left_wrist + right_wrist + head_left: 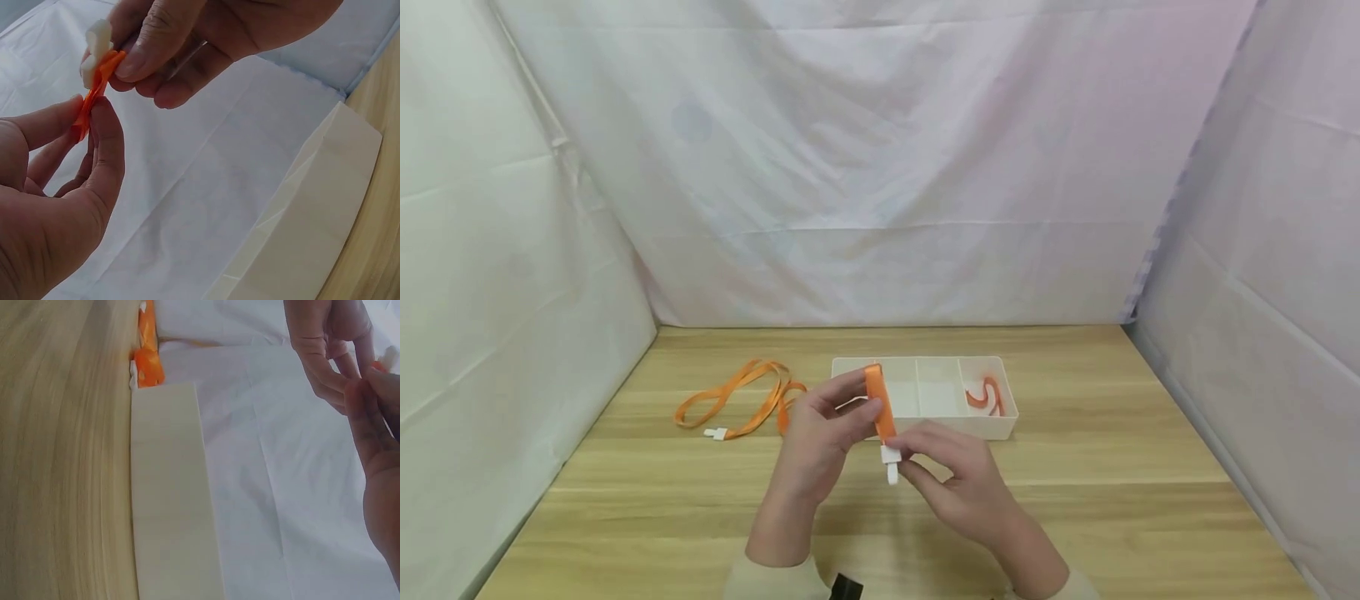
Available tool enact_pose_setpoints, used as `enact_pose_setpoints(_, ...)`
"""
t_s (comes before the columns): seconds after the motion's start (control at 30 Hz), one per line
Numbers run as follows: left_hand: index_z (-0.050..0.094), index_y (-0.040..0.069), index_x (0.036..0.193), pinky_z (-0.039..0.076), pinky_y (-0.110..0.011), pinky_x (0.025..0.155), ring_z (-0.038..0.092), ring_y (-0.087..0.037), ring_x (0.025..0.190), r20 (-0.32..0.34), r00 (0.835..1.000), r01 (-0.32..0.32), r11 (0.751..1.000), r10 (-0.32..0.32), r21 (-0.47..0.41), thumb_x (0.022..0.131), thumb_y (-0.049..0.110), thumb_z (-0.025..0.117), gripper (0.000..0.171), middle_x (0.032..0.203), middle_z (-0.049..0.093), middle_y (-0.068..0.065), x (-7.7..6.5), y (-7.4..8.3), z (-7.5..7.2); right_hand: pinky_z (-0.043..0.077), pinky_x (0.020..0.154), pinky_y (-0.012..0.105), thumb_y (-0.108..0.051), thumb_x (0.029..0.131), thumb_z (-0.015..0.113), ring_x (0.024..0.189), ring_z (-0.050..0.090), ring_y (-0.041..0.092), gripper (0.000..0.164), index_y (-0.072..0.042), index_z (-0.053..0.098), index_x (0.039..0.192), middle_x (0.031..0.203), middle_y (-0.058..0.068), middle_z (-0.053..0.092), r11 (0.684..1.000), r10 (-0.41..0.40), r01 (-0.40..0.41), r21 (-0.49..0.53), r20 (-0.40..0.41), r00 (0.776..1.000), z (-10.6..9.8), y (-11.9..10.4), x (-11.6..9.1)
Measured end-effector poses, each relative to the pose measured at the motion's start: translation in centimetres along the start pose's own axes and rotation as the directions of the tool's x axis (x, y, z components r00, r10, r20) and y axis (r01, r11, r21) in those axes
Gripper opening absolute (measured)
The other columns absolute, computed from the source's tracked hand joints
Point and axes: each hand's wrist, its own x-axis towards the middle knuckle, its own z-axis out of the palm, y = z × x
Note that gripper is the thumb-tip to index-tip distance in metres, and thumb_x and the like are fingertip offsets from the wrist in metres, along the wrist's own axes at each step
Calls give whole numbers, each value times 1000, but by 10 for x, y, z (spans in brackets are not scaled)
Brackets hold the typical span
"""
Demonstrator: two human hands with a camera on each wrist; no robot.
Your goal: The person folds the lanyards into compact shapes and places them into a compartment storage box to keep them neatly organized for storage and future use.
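Observation:
A folded orange lanyard [881,402] with a white plastic clip [891,463] is held up above the table in both hands. My left hand [822,437] pinches the folded strap between thumb and fingers, as the left wrist view also shows. My right hand [958,482] pinches the strap beside the clip with thumb and fingertips. In the right wrist view the fingers hide most of this lanyard. Behind the hands stands a white divided box [992,427]. A piece of orange strap [992,392] lies in its rightmost compartment.
Another orange lanyard [722,390] lies loosely looped on the wooden table [1112,467], left of the box, its white clip [716,434] toward the front. White cloth [880,167] hangs at the back and both sides.

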Motion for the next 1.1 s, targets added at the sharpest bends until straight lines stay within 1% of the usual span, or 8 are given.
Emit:
enact_pose_setpoints(0.13, 76, 8, 128, 65, -31, 84, 73, -11, 90, -9, 1000, -26, 998, 27, 61, 93, -3, 76, 37, 105, 77, 5, 0, -1, 2, 60, 83, 19, 0, 98, 73, 87, 71, 17, 16, 1, 75, 114, 100, 12, 74, 997, -64, 63, -52, -28, 998, 2, 0, 2)
enact_pose_setpoints(0.33, 77, 3, 119, 62, -29, 82, 71, -12, 90, 13, 997, -77, 985, 76, 157, 93, -2, 76, 27, 100, 75, 5, -1, -4, 4, 58, 81, 20, -8, 103, 69, 89, 66, 19, 15, 2, 76, 112, 110, 16, 64, 994, -90, 88, -60, -40, 995, 1, -2, 5)
enact_pose_setpoints(0.5, 72, -4, 120, 63, -29, 82, 70, -10, 97, 130, 973, -217, 941, 189, 259, 101, 1, 69, 20, 107, 72, 6, -4, -7, 5, 58, 78, 18, 0, 96, 75, 84, 67, 15, 15, 1, 76, 110, 98, 11, 74, 999, -25, 22, -43, -59, 998, -2, -3, 7)
enact_pose_setpoints(0.63, 72, -6, 117, 64, -29, 87, 67, -8, 101, 170, 953, -289, 916, 249, 278, 103, 0, 66, 17, 110, 70, 5, -6, -12, 7, 59, 77, 18, 13, 85, 79, 80, 68, 13, 31, 0, 74, 112, 91, 8, 75, 993, 115, -116, -9, -97, 989, -5, -8, 8)
enact_pose_setpoints(0.8, 74, -7, 114, 64, -29, 90, 68, -6, 103, 163, 950, -307, 895, 267, 323, 100, -5, 66, 15, 111, 72, -10, -8, -18, 14, 62, 79, 20, 16, 85, 78, 85, 72, 10, 41, 1, 69, 122, 93, 12, 76, 942, 336, -331, 60, -140, 931, -7, -18, 10)
enact_pose_setpoints(0.9, 76, -5, 111, 65, -30, 88, 69, -4, 101, 173, 947, -317, 871, 271, 374, 100, -5, 67, 15, 110, 71, -21, -9, -19, 16, 63, 77, 22, 13, 89, 76, 83, 73, 8, 43, 1, 67, 129, 91, 15, 75, 917, 399, -394, 58, -156, 904, -8, -21, 11)
enact_pose_setpoints(1.03, 77, -3, 110, 64, -29, 88, 70, -5, 101, 185, 948, -314, 863, 259, 396, 100, -3, 68, 14, 109, 72, -24, -9, -19, 17, 63, 75, 22, 10, 92, 74, 82, 72, 7, 41, 2, 67, 132, 89, 15, 74, 885, 465, -463, 51, -143, 874, -11, -23, 11)
enact_pose_setpoints(1.1, 78, -3, 109, 64, -29, 87, 70, -5, 98, 186, 952, -299, 862, 242, 408, 99, -2, 69, 13, 107, 74, -23, -10, -19, 16, 64, 75, 23, 7, 94, 73, 82, 71, 5, 40, 1, 68, 133, 91, 14, 73, 842, 539, -532, 86, -109, 835, -13, -25, 11)
